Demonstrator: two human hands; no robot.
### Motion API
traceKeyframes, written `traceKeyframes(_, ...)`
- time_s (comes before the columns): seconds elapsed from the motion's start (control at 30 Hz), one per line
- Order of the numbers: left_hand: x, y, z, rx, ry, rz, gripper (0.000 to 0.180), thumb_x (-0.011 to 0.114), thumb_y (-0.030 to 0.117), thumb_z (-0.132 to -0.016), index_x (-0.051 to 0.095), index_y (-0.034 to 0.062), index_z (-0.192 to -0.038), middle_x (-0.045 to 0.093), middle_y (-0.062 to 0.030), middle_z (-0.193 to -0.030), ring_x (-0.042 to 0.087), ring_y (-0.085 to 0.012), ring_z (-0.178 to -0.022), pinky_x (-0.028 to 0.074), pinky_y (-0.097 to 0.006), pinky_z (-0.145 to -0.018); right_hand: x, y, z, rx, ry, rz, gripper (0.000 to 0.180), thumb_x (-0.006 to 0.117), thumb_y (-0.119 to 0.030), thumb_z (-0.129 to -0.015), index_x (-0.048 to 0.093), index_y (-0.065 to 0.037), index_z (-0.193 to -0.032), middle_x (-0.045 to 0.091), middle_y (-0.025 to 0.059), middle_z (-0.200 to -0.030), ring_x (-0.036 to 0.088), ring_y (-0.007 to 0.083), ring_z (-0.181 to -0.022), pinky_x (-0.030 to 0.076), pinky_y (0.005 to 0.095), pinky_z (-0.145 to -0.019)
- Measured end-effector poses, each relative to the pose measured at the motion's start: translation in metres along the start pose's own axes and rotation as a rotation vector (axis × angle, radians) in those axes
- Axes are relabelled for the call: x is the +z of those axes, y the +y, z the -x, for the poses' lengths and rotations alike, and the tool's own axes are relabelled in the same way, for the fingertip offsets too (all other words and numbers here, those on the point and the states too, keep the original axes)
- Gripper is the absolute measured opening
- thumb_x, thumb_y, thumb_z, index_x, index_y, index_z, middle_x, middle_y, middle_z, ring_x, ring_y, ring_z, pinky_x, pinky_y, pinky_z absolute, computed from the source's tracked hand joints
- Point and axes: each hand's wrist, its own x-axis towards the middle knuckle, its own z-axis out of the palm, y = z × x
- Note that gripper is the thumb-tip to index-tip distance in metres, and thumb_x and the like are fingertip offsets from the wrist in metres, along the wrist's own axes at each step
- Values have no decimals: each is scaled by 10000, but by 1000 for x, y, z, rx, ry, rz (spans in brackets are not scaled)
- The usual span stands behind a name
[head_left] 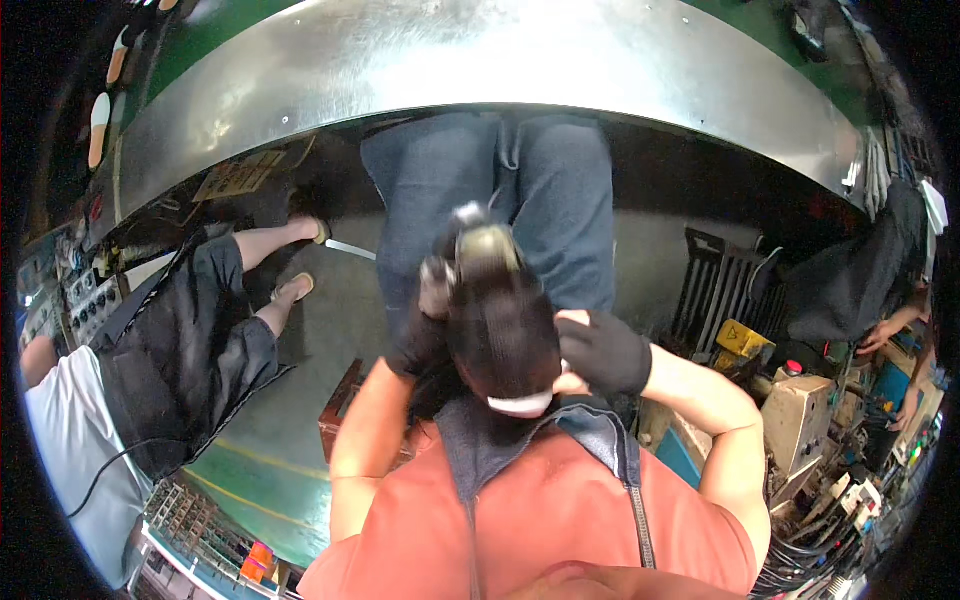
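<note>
Close to my chest is a black knit shoe upper [505, 335], seemingly stretched over a yellowish last [488, 245]; motion blurs its far end. A white strip shows at its near end. My left hand [425, 315], in a dark glove with bare fingertips, grips the side toward the far end. Against the opposite side my right hand [608, 352], gloved the same way, has its bare fingertips bent onto the upper. The palm sides of both hands are hidden.
A shiny metal conveyor or bench edge [480, 60] curves across in front of my knees. Another person [170, 360] sits at the left. To the right stand a beige control box [797, 425] with a red button, a yellow container [740, 342], and another person's hands [885, 330].
</note>
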Motion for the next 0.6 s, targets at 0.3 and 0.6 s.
traceKeyframes(0.3,43,-5,-26,82,504,-1344,447,542,256,-934,488,-29,-1274,651,-241,-1040,670,-358,-862,527,-414,-763,-33,64,-19,954,98,-786,498,362,-480,-1001,508,-69,-762,507,1,-635,503,92,-533,430,250,-521)
traceKeyframes(0.6,28,-58,-6,324,447,-1320,697,698,204,-816,377,-75,-1368,471,-233,-1365,461,-310,-1278,352,-362,-1066,-77,38,-30,616,-310,104,480,455,-411,-934,669,13,-865,623,267,-788,631,398,-712,488,450,-673)
